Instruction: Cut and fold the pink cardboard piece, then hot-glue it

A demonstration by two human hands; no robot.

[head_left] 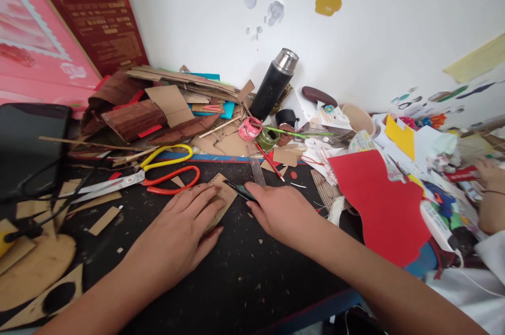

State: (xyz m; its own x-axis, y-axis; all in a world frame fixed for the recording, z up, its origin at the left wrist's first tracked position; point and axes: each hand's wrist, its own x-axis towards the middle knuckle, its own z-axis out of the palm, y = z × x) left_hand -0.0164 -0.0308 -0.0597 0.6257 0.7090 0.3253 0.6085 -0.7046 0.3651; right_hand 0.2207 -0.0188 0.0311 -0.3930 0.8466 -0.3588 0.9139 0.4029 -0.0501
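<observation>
My left hand (177,224) lies flat over a small piece of brown cardboard (225,197) on the black mat, its fingers stretched across it and pressing it down. My right hand (282,212) is closed around a dark craft knife (243,191), whose tip touches or hovers over the cardboard's upper right edge; I cannot tell which. Left of these are scissors (147,173) with one yellow and one red handle, lying spread. Just behind the right hand, a clear ruler (255,165) rests beside a red pencil (270,161).
Behind stand a black thermos (272,88) and paint jars, one pink (250,128). Cardboard scraps (169,106) pile up at the back left. A black tablet-like device (31,145) lies left, red paper (382,203) right. Another person's hand (491,174) shows at far right.
</observation>
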